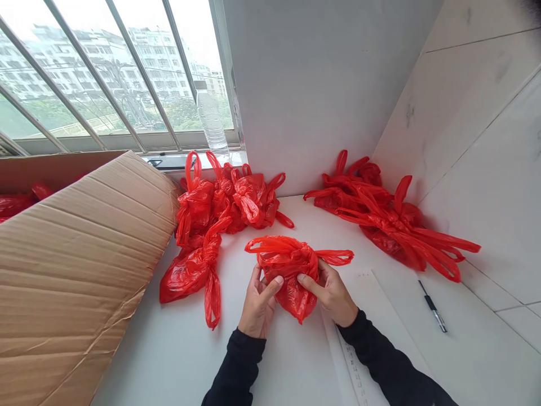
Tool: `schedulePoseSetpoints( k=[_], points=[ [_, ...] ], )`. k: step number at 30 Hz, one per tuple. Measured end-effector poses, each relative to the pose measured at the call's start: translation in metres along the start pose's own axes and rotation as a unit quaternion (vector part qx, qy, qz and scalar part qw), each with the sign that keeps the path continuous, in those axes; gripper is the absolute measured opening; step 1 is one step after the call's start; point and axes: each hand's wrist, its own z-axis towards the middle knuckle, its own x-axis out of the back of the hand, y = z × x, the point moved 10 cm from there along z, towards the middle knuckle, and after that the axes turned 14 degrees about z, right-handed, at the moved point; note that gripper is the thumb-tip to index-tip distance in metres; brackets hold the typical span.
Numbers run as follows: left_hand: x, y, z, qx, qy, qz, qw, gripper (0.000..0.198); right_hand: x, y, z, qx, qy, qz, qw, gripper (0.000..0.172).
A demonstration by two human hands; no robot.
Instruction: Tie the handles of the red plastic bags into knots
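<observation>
A knotted red plastic bag [296, 276] is held up in front of me above the white table [186, 361]. My left hand [260, 299] grips its left side, thumb in front and fingers behind. On the other side my right hand [332, 290] pinches the bag the same way. Its two handle loops stick out left and right from the knot. What lies inside the bag cannot be made out. Under my right forearm are white paper sheets [380, 304] with some print.
Tied red bags [249, 194] pile up by the window, one bag [190, 273] nearer. More red bags [393, 220] lean against the right wall. A large cardboard box [84, 265] fills the left. A pen [433, 307] lies right; a water bottle [211, 121] stands on the sill.
</observation>
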Motion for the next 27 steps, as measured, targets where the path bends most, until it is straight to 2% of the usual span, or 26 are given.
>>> schedulePoseSetpoints(
  k=[3,10,19,27],
  points=[
    [-0.007,-0.005,0.0,0.002,-0.03,0.033,0.999,0.067,0.003,0.001,0.001,-0.004,0.009,0.005,1.0,0.03],
    [-0.003,-0.009,0.002,-0.01,-0.043,0.055,0.998,0.067,0.009,0.001,0.002,0.003,0.032,0.044,0.998,0.028],
    [0.005,-0.012,0.004,0.003,0.004,0.01,1.0,0.064,0.008,0.006,0.003,-0.008,0.04,0.054,0.998,0.033],
    [0.003,-0.006,-0.001,0.005,0.009,-0.001,1.0,0.062,0.006,0.009,0.003,-0.002,0.016,0.037,0.999,0.03]
  ],
)
